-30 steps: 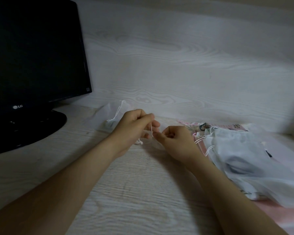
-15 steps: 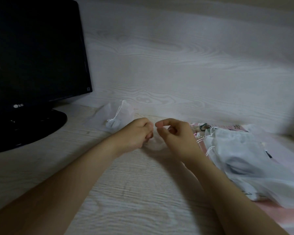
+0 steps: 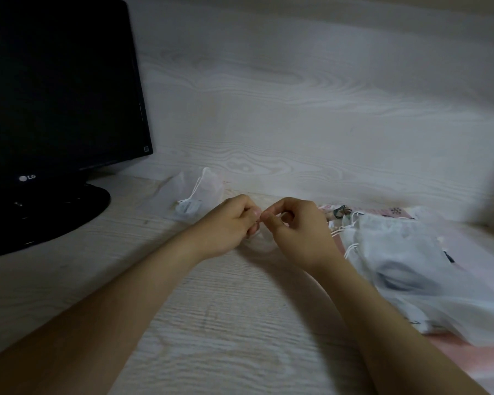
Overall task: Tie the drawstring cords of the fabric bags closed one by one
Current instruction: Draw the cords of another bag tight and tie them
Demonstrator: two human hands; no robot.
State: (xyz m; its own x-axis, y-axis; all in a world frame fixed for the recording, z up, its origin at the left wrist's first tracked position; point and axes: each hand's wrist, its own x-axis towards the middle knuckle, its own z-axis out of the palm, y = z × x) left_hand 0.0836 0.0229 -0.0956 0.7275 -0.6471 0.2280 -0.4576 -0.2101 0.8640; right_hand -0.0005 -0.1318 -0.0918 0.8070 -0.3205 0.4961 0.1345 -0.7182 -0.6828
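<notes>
left hand: fingers curled, pinching top of small white bag, frame centre | right hand: fingers curled, pinching same spot, tips touching left's | cord there too blurred to tell | bag lies on counter | bag pile centre right | another bag near monitor, upper left

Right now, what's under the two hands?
A small sheer white fabric bag lies on the pale wood-grain desk, showing between the left hand and right hand. Both pinch its top and cover most of it; cord and knot can't be seen.
</notes>
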